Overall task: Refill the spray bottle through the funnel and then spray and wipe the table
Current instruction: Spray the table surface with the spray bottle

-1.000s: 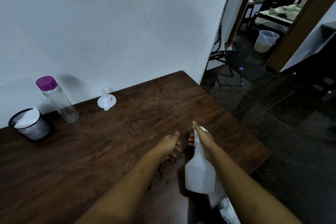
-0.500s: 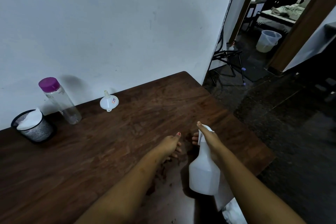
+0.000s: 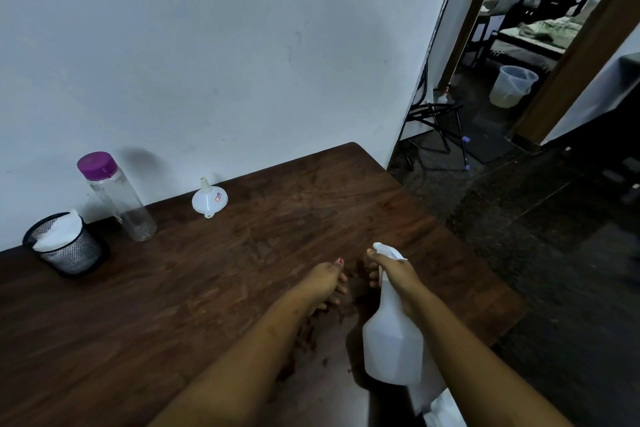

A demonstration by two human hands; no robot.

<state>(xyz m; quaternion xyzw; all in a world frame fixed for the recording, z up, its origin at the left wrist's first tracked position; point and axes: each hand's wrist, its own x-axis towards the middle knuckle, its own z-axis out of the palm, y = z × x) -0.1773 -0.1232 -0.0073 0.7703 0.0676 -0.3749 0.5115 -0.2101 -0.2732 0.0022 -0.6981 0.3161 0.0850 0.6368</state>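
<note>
My right hand grips the neck of a white spray bottle, thumb lying along its spray head, above the near right part of the dark wooden table. Just to its left my left hand hovers over the table with fingers curled under and nothing visible in it. Spout up, a white funnel stands by the wall. To the left of the funnel is a clear bottle with a purple cap. At the far left a black mesh cup holds a white cloth.
The table's right edge drops to a dark floor. A white crumpled cloth or paper shows under my right forearm. A black folding stand and a pale bucket stand near the doorway at the right.
The view has shifted a little. The spray bottle in my right hand has drifted slightly down and right; my left hand stays beside it.
</note>
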